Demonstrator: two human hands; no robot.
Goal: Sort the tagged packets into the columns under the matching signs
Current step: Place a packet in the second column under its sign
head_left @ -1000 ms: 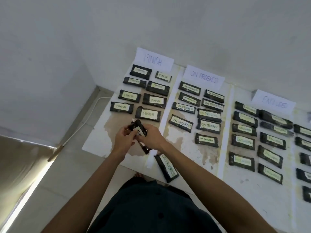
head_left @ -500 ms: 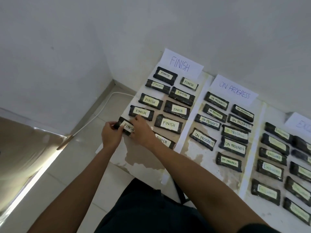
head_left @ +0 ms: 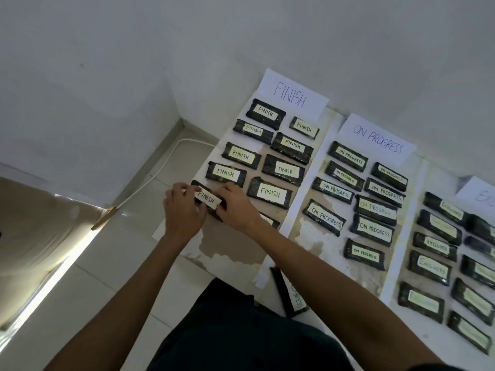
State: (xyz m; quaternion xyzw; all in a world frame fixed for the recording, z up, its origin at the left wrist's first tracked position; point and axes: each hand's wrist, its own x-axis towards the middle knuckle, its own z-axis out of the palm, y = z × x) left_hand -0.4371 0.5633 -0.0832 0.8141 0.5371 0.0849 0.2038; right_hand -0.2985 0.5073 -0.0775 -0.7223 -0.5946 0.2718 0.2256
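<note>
A dark packet tagged FINISH (head_left: 206,198) lies at the near left end of the column under the FINISH sign (head_left: 290,95). My left hand (head_left: 182,210) grips its left end and my right hand (head_left: 237,207) its right end. Another FINISH packet (head_left: 269,220) pokes out from behind my right wrist. Several ON PROGRESS packets sit under the ON PROGRESS sign (head_left: 377,139). A loose packet (head_left: 290,293) lies at the table's near edge, partly hidden by my right forearm. More packets tagged EXCLUDED (head_left: 434,267) fill the right column.
The white paper sheet (head_left: 211,245) covering the table is torn and stained near me. A white cable (head_left: 160,164) runs along the tiled floor by the left wall. The third sign (head_left: 479,192) is cut off at the right.
Both hands have carried the FINISH packet from in front of my body out to the near left of the FINISH column and now hold it flat there.
</note>
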